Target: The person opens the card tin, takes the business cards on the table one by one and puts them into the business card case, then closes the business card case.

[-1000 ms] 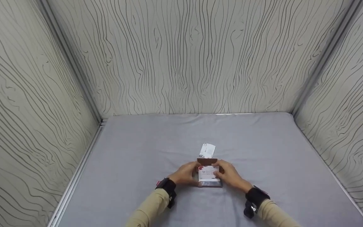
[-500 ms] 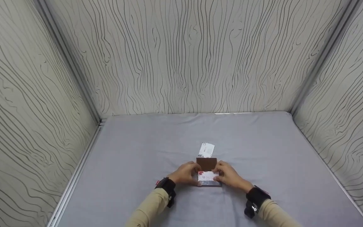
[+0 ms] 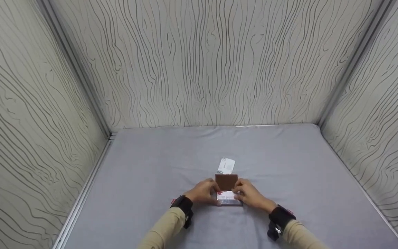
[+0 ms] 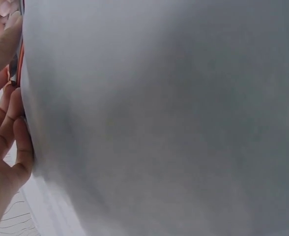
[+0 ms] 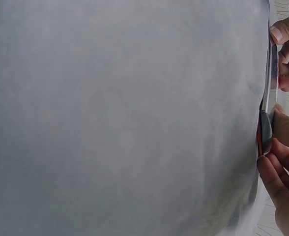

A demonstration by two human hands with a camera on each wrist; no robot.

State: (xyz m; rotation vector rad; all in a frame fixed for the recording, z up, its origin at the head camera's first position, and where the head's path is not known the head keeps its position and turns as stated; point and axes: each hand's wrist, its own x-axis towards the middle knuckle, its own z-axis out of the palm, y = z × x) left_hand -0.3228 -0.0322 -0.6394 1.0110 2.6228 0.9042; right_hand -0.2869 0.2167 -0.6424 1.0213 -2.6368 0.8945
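In the head view, a small card case with a brown lid lies on the cloth-covered table. A white printed card with a red pattern shows inside it, above a shiny silvery front strip. My left hand grips the case's left side, thumb near the front corner. On the right side, my right hand pinches the lid and case edge. Both wrist views catch the case only edge-on: a thin reddish rim and a dark metallic edge, with fingers along it.
A loose white card lies flat just behind the case. Grey cloth covers the table, with some creases. Patterned panels stand at the back and both sides.
The brown lid has tilted toward me and covers more of the white card inside. Both hands stay at the sides of the case, with small finger shifts.
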